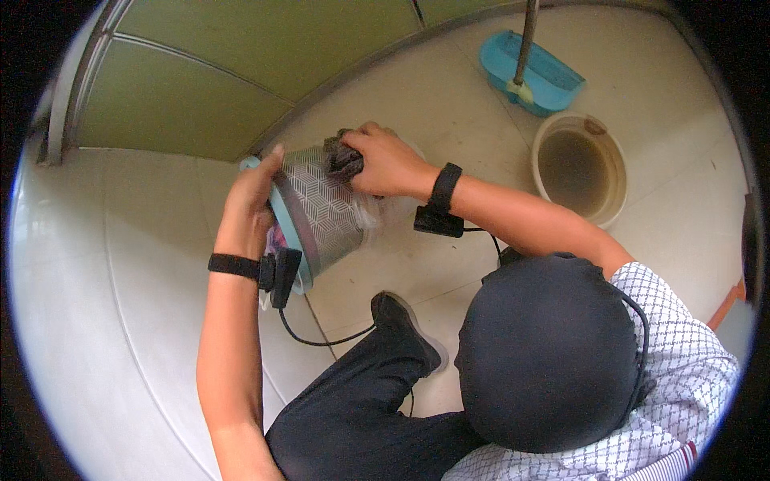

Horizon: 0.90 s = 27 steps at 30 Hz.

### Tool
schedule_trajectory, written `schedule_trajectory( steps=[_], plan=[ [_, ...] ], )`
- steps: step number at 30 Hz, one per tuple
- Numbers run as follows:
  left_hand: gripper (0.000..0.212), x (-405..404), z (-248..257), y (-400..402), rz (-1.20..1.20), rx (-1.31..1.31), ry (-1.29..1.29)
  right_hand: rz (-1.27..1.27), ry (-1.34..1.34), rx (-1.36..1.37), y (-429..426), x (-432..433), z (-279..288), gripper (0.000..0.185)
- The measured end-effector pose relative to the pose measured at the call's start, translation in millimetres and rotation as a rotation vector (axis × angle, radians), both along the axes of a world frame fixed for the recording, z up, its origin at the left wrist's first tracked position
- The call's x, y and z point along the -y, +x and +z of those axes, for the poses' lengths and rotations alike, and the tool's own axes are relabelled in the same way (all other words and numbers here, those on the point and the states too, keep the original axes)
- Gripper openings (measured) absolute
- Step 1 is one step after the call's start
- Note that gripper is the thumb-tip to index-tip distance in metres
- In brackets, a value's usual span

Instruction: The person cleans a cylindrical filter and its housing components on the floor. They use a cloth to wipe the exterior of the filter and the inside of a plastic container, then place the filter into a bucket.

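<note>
A patterned waste bin (328, 201) with a light blue rim (292, 237) is tipped on its side above the floor tiles, its mouth towards the left. My left hand (255, 195) grips the bin at that rim, thumb on the outer wall. Bunched in my right hand (385, 159) is a dark, wet-looking cloth (343, 157), pressed against the upper side of the bin. Clear plastic (366, 215) shows around the bin's base. Something pink and purple shows at the mouth; most of the inside is hidden.
To the right stands a cream bucket (535, 162) of murky brown water (571, 171). Behind it lies a blue dustpan (553, 81) with an upright metal handle (526, 45). Green panels (198, 78) border the floor at the back. My shoe (406, 324) rests below the bin.
</note>
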State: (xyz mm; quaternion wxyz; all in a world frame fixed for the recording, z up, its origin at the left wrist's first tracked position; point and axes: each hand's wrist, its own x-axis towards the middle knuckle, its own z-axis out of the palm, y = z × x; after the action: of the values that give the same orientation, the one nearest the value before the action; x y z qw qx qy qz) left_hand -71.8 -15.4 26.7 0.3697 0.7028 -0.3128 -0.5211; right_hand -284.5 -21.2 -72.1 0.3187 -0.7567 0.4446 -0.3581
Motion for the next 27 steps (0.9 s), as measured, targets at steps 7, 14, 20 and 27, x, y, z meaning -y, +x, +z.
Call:
schedule_trajectory(
  steps=[7,14,20,27],
  plan=[
    [0.033,-40,17,-12,-0.229,-0.008,-0.158,-0.003,0.120,-0.050,0,-2,7,0.053],
    [0.027,-61,-6,-43,-0.347,0.544,-0.318,-0.103,0.083,-0.072,-12,14,11,0.056],
    [0.021,-64,-4,-58,-0.311,0.617,-0.317,-0.075,0.119,-0.100,-17,11,14,0.060],
    [0.019,-57,-19,-44,-0.348,0.506,-0.331,0.149,0.174,-0.002,-19,32,-13,0.068]
  ],
)
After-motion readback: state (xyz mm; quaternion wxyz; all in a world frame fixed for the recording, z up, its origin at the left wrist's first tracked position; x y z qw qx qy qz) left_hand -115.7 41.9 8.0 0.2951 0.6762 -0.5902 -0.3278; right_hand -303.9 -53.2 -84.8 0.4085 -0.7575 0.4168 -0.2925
